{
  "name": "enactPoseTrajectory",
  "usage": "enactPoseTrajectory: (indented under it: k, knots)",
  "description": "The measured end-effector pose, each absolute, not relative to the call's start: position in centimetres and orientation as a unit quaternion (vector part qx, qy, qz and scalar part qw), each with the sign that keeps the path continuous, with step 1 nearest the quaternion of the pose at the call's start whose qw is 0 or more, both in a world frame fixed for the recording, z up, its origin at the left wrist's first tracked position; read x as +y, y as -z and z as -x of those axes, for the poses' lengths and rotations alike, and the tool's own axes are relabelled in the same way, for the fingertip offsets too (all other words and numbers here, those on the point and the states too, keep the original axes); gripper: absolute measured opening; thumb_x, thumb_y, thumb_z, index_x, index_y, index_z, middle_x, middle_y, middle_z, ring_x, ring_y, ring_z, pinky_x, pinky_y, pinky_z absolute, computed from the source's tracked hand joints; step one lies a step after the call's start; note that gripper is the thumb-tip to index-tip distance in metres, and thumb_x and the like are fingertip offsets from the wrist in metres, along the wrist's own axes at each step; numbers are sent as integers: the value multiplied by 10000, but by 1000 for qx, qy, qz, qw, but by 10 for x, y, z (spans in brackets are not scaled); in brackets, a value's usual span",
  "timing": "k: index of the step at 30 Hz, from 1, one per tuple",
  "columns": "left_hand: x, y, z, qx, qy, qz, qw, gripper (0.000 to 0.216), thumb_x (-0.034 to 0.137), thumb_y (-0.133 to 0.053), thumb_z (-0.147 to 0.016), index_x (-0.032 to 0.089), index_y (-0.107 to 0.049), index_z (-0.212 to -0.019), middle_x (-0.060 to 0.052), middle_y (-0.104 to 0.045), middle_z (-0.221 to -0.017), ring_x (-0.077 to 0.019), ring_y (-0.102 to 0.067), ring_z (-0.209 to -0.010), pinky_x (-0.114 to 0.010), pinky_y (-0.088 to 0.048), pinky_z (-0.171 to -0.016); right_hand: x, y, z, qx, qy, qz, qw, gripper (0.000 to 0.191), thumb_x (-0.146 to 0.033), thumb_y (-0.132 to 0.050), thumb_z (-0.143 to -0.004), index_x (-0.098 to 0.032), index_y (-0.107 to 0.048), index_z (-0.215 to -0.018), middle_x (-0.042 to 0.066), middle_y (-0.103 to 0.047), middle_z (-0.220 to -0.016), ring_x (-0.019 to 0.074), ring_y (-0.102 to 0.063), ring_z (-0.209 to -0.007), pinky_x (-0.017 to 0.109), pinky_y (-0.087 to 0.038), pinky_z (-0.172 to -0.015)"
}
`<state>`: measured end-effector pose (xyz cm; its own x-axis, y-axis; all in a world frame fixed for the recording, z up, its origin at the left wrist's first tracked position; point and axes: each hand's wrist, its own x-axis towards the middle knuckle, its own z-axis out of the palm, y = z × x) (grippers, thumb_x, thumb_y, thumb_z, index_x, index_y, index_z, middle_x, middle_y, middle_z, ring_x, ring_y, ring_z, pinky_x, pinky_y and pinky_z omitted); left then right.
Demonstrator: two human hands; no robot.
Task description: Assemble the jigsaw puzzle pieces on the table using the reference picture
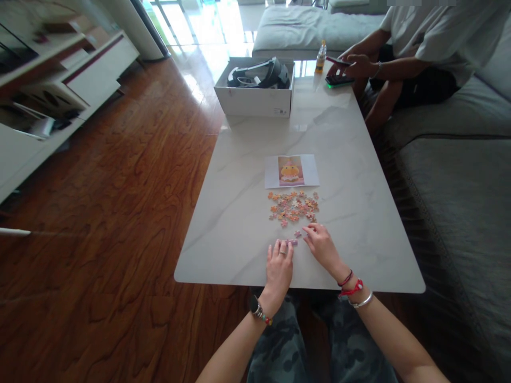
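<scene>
A loose heap of orange and pink jigsaw puzzle pieces (294,206) lies on the white marbled table (231,213). Nearer to me is a short purple strip of puzzle pieces (294,242). My left hand (279,266) lies palm down with its fingers stretched out, fingertips touching the strip and hiding its left part. My right hand (319,244) is to the right of the strip, thumb and fingers drawn together around a small pinkish puzzle piece that is mostly hidden. One purple puzzle piece (297,233) lies loose between the hands. Beyond the heap is a sheet with a printed picture (291,170) of a yellow figure.
A white box (255,101) with a dark headset-like device stands at the table's far end. Near it are a bottle of orange drink (320,57) and a dark phone-like device (339,81). At right, a person (419,53) sits on the grey sofa (459,186), holding a phone.
</scene>
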<state>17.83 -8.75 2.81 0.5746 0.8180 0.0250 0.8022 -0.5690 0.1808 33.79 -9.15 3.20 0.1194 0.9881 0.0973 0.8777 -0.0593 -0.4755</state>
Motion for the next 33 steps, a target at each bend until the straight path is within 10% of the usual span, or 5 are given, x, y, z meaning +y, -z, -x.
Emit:
enactPoseTrajectory:
  k: [18,33]
  knots:
    - [39,-87,-225,499,-326,-779,195,170,156,-437,-742,164,-496,-901,-62,-476,-888,-165,-481,-844,-324,-424,-792,-9,-83,-373,-517,-262,659,478,225,-310,-471,-759,-159,-623,-830,65,-648,-794,152,-584,-685,253,-465,-599]
    - [64,-81,-223,531,-296,-765,211,153,184,-447,-739,171,-487,-886,-51,-489,-862,-167,-503,-830,-329,-418,-776,8,-80,-383,-496,-265,661,497,224,-318,-489,-728,-160,-630,-802,59,-649,-783,152,-586,-668,252,-466,-581]
